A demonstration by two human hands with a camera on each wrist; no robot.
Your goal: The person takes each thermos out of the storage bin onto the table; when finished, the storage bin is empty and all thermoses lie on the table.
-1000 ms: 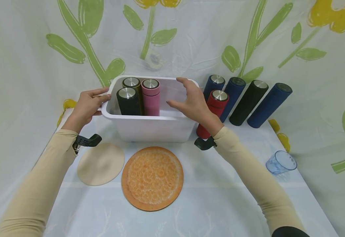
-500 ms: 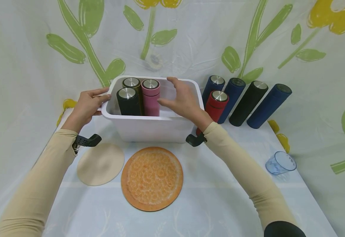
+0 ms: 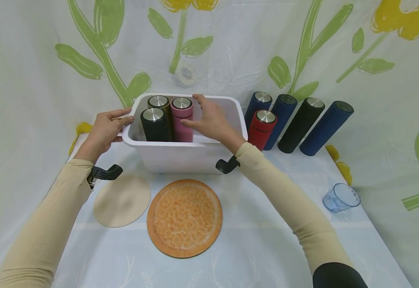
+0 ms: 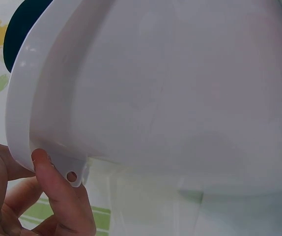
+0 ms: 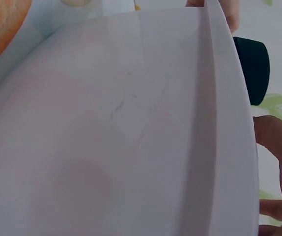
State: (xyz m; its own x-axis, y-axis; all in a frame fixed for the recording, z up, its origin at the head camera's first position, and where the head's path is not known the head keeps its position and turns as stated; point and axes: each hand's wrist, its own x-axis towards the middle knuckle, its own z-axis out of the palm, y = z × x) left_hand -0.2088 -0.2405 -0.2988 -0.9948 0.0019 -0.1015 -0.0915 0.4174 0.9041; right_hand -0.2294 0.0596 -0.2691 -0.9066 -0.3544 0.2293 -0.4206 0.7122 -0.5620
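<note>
A white plastic tub point(image 3: 180, 158) stands at the back of the table. Three flasks are upright in its left half: a black one point(image 3: 156, 130), a dark olive one point(image 3: 159, 102) behind it, and a pink one point(image 3: 182, 134). My left hand point(image 3: 105, 130) grips the tub's left end; in the left wrist view its thumb point(image 4: 60, 189) presses under the rim beside a small hole. Over the tub's right half, my right hand point(image 3: 213, 122) has thumb and fingers spread apart, the thumb overlapping the pink flask in the head view. Most of the right hand is hidden in the right wrist view.
Right of the tub stand a red flask point(image 3: 262, 130), a black flask point(image 3: 301, 126) and several blue flasks point(image 3: 326, 128). A blue glass point(image 3: 341, 197) is near the right table edge. In front lie a beige disc point(image 3: 122, 202) and an orange bread-patterned round mat point(image 3: 185, 218).
My right hand has moved left across the tub, from its right end to the pink flask. My left hand has stayed at the tub's left end.
</note>
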